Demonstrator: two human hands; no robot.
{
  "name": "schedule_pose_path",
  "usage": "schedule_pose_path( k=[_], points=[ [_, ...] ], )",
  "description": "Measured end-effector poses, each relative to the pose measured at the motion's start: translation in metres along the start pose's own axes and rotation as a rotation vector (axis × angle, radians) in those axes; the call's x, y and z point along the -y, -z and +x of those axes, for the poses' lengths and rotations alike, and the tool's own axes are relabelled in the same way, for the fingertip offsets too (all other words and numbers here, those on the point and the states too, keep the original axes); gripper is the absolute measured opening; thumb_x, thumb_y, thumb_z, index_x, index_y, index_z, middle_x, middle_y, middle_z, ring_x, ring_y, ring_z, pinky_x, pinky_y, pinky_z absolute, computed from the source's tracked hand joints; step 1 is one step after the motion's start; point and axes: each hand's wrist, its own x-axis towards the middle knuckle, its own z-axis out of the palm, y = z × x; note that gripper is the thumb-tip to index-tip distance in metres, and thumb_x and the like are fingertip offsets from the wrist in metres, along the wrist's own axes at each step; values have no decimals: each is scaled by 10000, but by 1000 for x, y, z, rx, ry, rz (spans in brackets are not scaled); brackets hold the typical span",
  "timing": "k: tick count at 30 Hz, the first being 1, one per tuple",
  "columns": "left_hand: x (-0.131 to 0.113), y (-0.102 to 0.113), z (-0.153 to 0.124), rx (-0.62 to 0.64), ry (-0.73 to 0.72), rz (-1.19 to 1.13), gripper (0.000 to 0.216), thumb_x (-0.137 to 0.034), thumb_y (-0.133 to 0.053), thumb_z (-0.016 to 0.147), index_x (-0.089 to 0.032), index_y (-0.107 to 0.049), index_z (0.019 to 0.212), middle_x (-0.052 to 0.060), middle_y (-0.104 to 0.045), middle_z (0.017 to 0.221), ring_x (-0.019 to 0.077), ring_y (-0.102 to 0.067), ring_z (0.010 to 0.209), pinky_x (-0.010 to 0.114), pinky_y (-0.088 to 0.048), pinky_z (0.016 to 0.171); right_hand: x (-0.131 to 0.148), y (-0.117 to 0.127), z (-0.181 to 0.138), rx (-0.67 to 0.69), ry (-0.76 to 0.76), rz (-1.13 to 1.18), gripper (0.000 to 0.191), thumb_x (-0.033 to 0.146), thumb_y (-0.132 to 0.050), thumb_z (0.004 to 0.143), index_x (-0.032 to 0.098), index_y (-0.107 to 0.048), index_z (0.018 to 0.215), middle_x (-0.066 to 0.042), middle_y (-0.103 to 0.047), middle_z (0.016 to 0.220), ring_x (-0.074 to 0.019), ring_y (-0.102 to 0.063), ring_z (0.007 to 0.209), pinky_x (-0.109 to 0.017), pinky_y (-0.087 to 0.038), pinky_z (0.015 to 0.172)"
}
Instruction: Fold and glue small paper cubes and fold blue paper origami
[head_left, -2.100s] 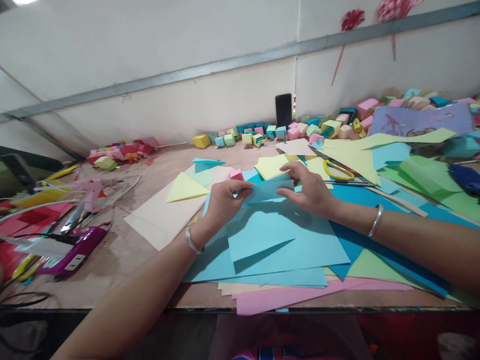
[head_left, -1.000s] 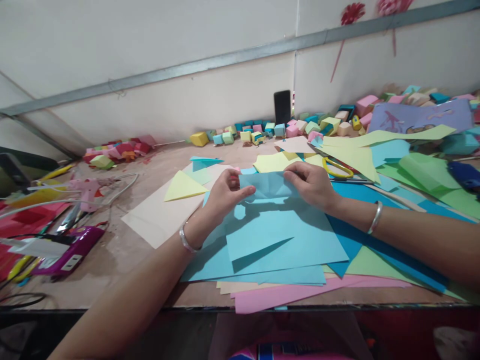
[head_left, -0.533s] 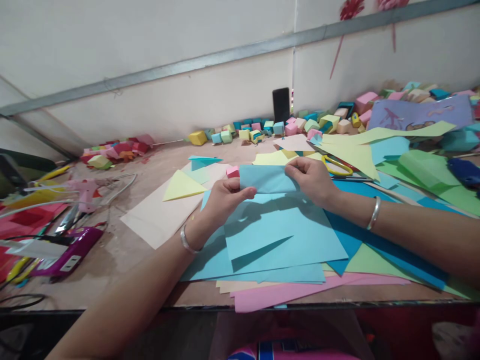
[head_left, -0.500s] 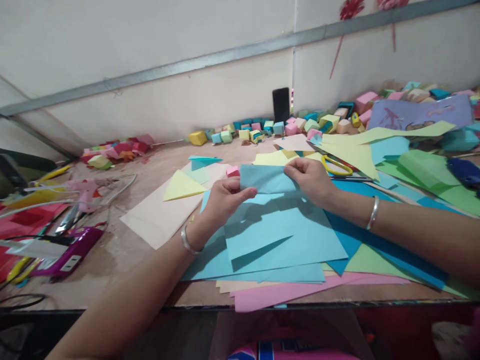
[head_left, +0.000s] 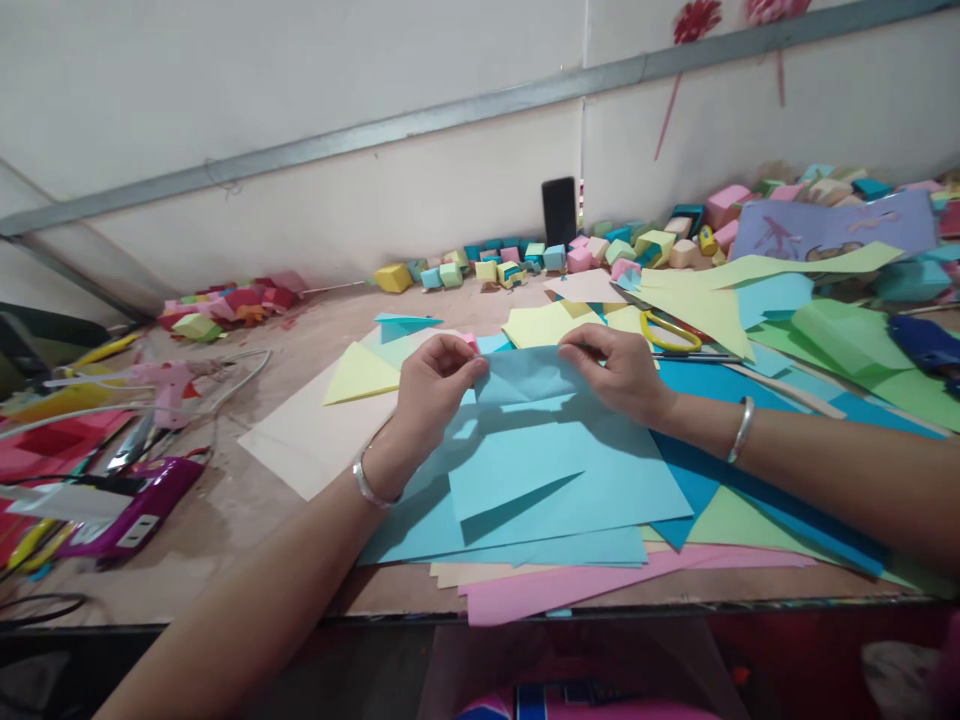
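A small folded piece of light blue paper (head_left: 525, 374) is held up between my two hands, with crease lines showing across it. My left hand (head_left: 441, 385) pinches its left end between thumb and fingers. At the other end, my right hand (head_left: 611, 370) grips the upper right corner the same way. Beneath lie larger light blue sheets (head_left: 540, 490), one with a raised flap that casts a shadow. Just left of my left hand is a yellow paper triangle (head_left: 360, 375) on a pale sheet (head_left: 289, 450). Yellow-handled scissors (head_left: 671, 335) rest beyond my right hand.
Folded paper cubes (head_left: 450, 275) line the wall, with a phone (head_left: 559, 210) propped upright among them. At left are a pink glue gun (head_left: 169, 385), its cable and a purple power strip (head_left: 139, 510). Green sheets (head_left: 862, 350) and a purple pouch-like item (head_left: 832, 228) lie at right.
My left hand has shifted up and now pinches the paper's upper left corner. The blue paper has tilted and moved slightly down, and creases show on its face.
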Motion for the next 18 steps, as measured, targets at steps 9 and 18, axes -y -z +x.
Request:
schedule_pose_path(
  k=[9, 18],
  points=[
    [4, 5, 3, -18, 9, 224, 171, -261, -786, 658, -159, -752, 792, 39, -715, 759, 140, -608, 667, 257, -480, 597, -2, -2, 2, 53, 12, 7, 150, 242, -561, 850, 180, -690, 804, -42, -693, 804, -162, -578, 718, -276, -435, 642],
    [0, 11, 8, 184, 319, 78, 234, -250, -824, 555, -159, -733, 750, 9, -637, 664, 82, -504, 524, 223, -377, 476, -3, -3, 2, 155, -160, 82, 142, 241, -601, 790, 168, -720, 815, -20, -708, 752, -145, -580, 663, -260, -422, 604]
  ],
)
